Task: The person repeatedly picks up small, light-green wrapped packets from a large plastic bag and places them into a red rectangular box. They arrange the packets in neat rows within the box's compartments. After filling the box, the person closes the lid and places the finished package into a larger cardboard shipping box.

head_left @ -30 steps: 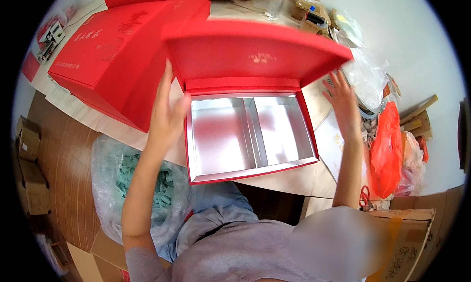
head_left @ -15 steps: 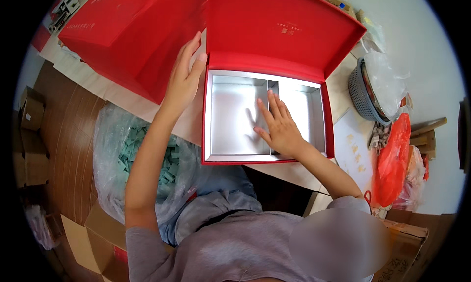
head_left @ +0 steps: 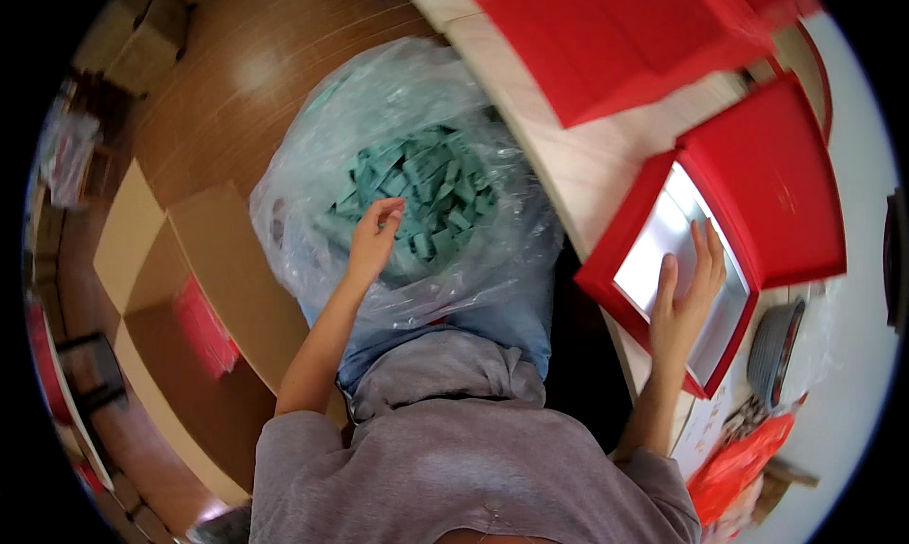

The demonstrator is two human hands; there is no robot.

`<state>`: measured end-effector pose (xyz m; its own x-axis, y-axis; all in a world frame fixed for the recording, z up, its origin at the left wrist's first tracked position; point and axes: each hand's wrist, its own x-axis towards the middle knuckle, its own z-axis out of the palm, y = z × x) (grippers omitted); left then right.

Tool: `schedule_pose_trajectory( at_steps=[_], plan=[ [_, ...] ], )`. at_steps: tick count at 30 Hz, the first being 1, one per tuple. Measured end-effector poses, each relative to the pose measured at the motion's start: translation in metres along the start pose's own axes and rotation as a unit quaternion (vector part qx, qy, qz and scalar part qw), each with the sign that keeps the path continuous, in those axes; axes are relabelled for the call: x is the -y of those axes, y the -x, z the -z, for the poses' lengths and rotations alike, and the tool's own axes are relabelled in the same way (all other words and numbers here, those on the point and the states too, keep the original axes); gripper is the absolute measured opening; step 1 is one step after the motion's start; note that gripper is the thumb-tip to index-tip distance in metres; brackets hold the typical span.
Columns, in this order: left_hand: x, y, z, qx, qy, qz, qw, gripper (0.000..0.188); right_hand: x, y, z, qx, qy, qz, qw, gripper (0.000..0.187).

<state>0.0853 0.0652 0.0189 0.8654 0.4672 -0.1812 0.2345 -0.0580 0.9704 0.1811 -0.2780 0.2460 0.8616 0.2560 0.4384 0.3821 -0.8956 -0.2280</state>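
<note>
My left hand [head_left: 375,243] hangs over a large clear plastic bag [head_left: 312,156] at my lap. Its fingers are loosely bent and apart from the thumb, with nothing seen in them. Many small, flat green pieces [head_left: 426,189] lie heaped in the bag, just beyond the fingertips. To the right, an open red box [head_left: 620,250] with a silvery inside sits on the table, turned at an angle. My right hand [head_left: 688,303] is stretched over the inside of that box, fingers spread and holding nothing. Whether its fingertips touch the lining, I cannot tell.
A larger red box [head_left: 606,42] stands farther back on the pale table [head_left: 521,99]. An open cardboard carton [head_left: 227,250] with something red inside is on the floor at left. Near the right wall are a grey basket [head_left: 776,350] and a red plastic bag [head_left: 743,463].
The view has swung left. My left hand has gone from beside the red box to above the bag of green pieces. My right hand is still at the box's inside.
</note>
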Motion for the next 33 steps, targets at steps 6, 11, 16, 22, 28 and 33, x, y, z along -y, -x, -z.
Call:
schedule_pose_trajectory(
  at_steps=[6, 11, 16, 22, 28, 33],
  plan=[
    [0.074, 0.024, 0.032, -0.253, -0.180, 0.010, 0.951, 0.054, 0.144, 0.016, -0.150, 0.134, -0.256, 0.218, 0.932, 0.029],
    [0.064, 0.026, 0.069, -0.286, -0.084, 0.097, 0.950, 0.064, 0.098, 0.025, -0.329, 0.346, -0.244, -0.038, 0.905, 0.055],
    [0.062, 0.034, 0.103, -0.331, -0.086, 0.113, 0.933, 0.058, 0.086, -0.025, -0.330, 0.147, 0.080, 0.059, 0.984, 0.083],
    [0.037, 0.022, 0.102, -0.274, -0.092, 0.136, 0.948, 0.047, 0.014, -0.043, -0.361, 0.324, 0.138, -0.274, 0.895, 0.075],
    [0.052, 0.026, 0.105, -0.245, -0.129, 0.162, 0.947, 0.051, -0.050, -0.061, -0.394, 0.311, -0.042, -0.201, 0.928, 0.042],
    [0.077, 0.035, 0.106, -0.298, -0.150, 0.112, 0.936, 0.061, 0.095, -0.024, -0.314, 0.324, -0.443, -0.349, 0.760, 0.021]
  ],
)
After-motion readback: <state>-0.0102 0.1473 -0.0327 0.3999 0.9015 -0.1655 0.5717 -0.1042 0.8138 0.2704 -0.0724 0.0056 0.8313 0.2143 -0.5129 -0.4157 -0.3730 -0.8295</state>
